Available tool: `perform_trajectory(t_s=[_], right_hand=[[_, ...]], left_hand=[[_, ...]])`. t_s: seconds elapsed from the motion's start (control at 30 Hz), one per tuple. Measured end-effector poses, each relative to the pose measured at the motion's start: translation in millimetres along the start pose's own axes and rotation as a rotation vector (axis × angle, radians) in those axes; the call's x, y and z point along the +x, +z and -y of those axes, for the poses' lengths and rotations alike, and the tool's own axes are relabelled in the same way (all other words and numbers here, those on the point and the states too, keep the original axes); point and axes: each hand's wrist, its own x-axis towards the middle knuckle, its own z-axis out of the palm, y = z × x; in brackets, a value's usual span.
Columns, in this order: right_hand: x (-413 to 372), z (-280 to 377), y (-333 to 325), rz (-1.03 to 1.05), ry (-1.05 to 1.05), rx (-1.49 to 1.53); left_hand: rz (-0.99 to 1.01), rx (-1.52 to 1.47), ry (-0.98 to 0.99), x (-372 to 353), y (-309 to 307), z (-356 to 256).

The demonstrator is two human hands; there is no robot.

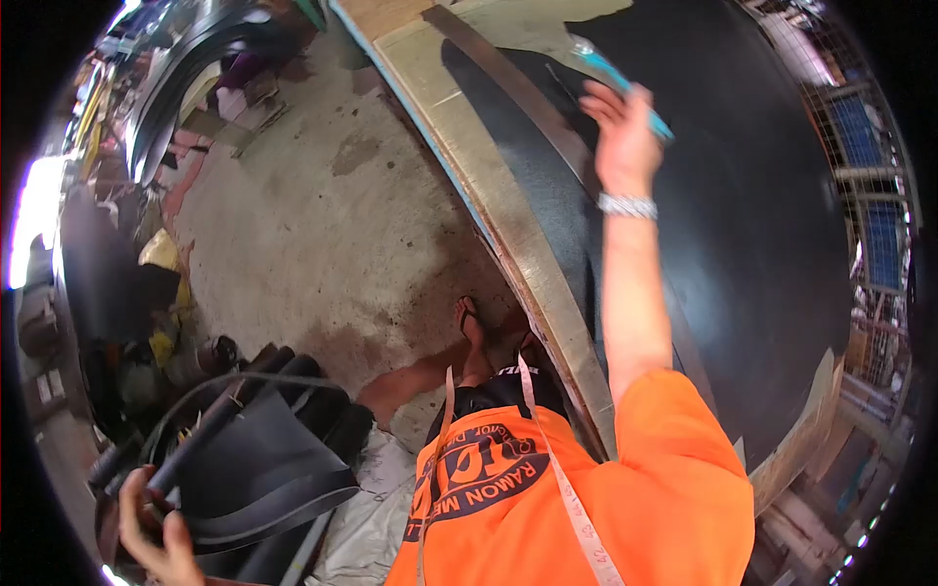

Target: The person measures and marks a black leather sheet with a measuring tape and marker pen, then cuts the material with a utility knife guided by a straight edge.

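My right hand (625, 137) reaches over the table, its fingers closed around a slim turquoise pen-like tool (604, 66) with a clear end. Under it spreads a large black sheet (752, 244) with a smooth, slightly shiny face. A long flat metal straightedge (518, 90) lies on the sheet, just left of my right wrist. Down at the lower left is my left hand (156, 537), thumb and fingers apart. Close beside it, a loose black piece of sheet (259, 469) rests over several dark rolls (303, 371).
The table's pale edge (489, 186) runs diagonally beside me. A measuring tape (576, 508) hangs down my orange shirt. Concrete floor (322, 215) lies to the left, with clutter and a curved black panel (161, 93) beyond. Wire-mesh racks (870, 146) stand at the right.
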Motion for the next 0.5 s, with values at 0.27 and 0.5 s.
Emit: perform_trajectory(t_s=[0.27,0.5], right_hand=[[-146,96,-268,-0.442,0.007,0.592],[-192,94,-307,-0.527,-0.253,0.982]], left_hand=[[0.304,0.113,-0.139,73,233,92],[0.549,0.134,-0.2,101,363,132]])
